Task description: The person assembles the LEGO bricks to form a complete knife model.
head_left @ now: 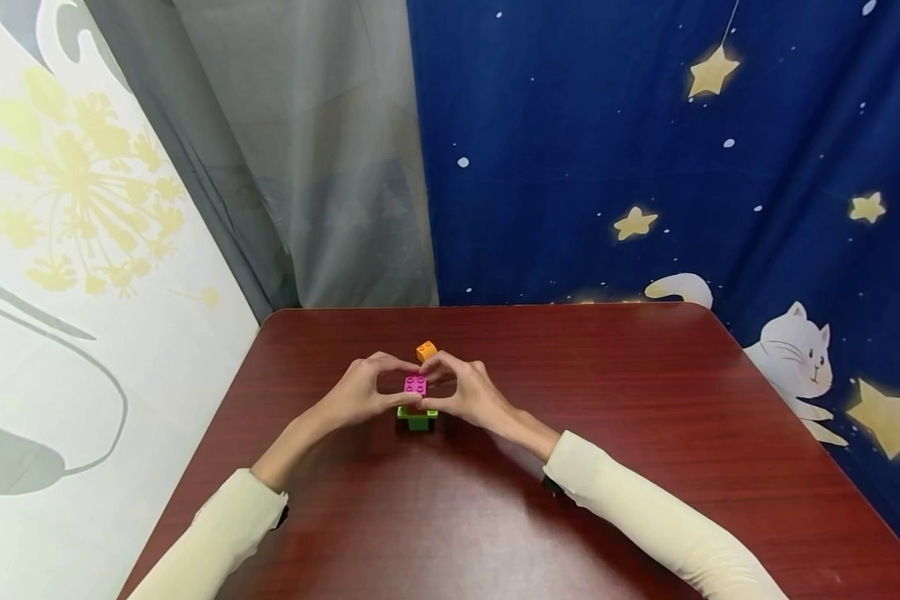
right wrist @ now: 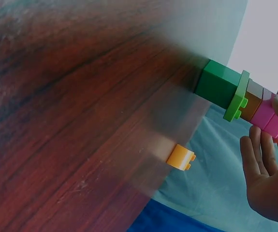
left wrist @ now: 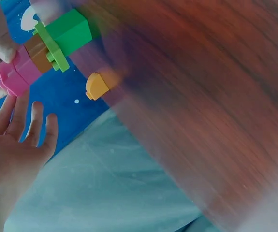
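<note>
A block tower stands on the table in front of me. From the bottom up it has a green block point(right wrist: 218, 84), a lime-green plate point(left wrist: 51, 47) with studs jutting past the sides, a brown brick point(left wrist: 37, 52), and two pink bricks point(head_left: 416, 385) stacked at the top. My left hand point(head_left: 354, 393) pinches the pink bricks from the left, thumb in front and fingers behind. Opposite it, my right hand point(head_left: 480, 396) pinches them from the right in the same way. The fingertips of both hands nearly meet around the top.
Just behind the tower, an orange brick point(head_left: 426, 351) with a rounded side lies alone on the reddish-brown table point(head_left: 607, 383). A grey curtain point(head_left: 345, 167) and a blue star-patterned curtain point(head_left: 540, 167) hang beyond the far edge. A white patterned wall covering point(head_left: 82, 250) borders the left.
</note>
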Action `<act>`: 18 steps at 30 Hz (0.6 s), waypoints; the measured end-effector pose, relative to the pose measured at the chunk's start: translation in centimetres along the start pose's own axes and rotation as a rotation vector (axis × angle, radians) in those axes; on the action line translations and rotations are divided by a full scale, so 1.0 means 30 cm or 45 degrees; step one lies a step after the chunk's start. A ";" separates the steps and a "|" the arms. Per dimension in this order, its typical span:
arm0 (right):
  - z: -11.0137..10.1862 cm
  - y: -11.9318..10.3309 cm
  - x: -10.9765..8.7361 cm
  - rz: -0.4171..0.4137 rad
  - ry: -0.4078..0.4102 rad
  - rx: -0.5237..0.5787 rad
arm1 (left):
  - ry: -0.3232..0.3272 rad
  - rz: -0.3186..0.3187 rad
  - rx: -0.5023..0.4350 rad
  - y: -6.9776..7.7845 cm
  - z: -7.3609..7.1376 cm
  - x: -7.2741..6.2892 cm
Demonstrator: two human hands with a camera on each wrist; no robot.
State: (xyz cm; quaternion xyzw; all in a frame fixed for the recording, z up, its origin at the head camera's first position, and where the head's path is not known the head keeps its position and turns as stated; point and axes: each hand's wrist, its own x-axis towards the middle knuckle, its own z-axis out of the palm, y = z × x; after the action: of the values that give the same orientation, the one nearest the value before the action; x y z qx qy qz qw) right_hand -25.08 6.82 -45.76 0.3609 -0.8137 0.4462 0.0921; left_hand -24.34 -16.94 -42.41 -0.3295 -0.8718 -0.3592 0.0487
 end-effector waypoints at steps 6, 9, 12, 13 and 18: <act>-0.002 -0.002 0.006 0.065 -0.002 0.024 | 0.054 0.036 0.014 -0.011 0.016 0.006; -0.004 0.000 0.006 0.063 -0.020 0.041 | 0.057 0.041 0.029 -0.013 0.020 0.007; -0.009 0.006 0.010 0.034 -0.053 0.061 | 0.046 0.038 0.060 -0.013 0.017 0.008; -0.012 0.008 0.011 0.024 -0.066 0.070 | 0.041 0.034 0.066 -0.013 0.017 0.008; -0.039 0.027 0.022 -0.016 -0.130 0.110 | 0.032 0.013 0.065 -0.013 0.015 0.011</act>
State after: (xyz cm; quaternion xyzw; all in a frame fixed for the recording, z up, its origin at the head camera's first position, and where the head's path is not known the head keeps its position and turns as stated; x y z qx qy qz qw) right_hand -26.31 7.68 -45.30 0.3919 -0.7952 0.4612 0.0375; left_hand -24.76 -16.67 -42.88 -0.3283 -0.8782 -0.3407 0.0697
